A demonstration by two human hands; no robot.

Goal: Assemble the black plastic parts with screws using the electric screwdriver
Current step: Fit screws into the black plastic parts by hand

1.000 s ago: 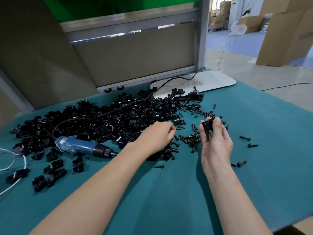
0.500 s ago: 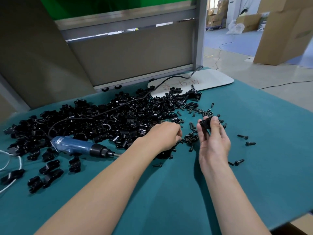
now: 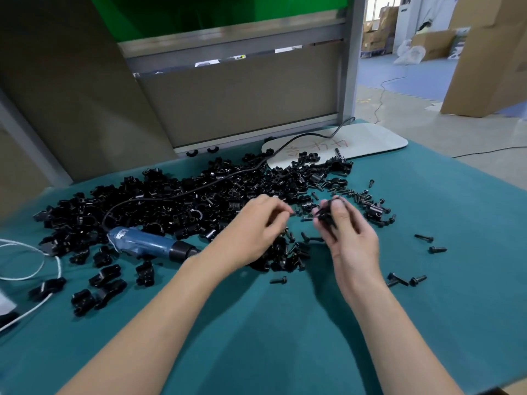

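A big heap of black plastic parts (image 3: 171,201) covers the back of the teal table (image 3: 285,337). My right hand (image 3: 350,238) holds a black plastic part (image 3: 325,213) between thumb and fingers, just above the table. Beside it, my left hand (image 3: 256,226) has its fingertips pinched together near the part; a small screw seems to be between them, but blur hides it. Loose black screws (image 3: 368,198) lie scattered behind and to the right of my hands. The blue electric screwdriver (image 3: 151,243) lies on the table left of my left hand, untouched.
The screwdriver's black cable (image 3: 199,189) runs over the heap to a white board (image 3: 356,141) at the back. A few finished parts (image 3: 99,292) and a white cord (image 3: 34,269) lie at the left. Two screws (image 3: 430,243) sit far right. A grey partition stands behind.
My left hand lifted off the pile and moved right toward the part in my right hand. My right hand stayed in place with the part. The camera shifted slightly.
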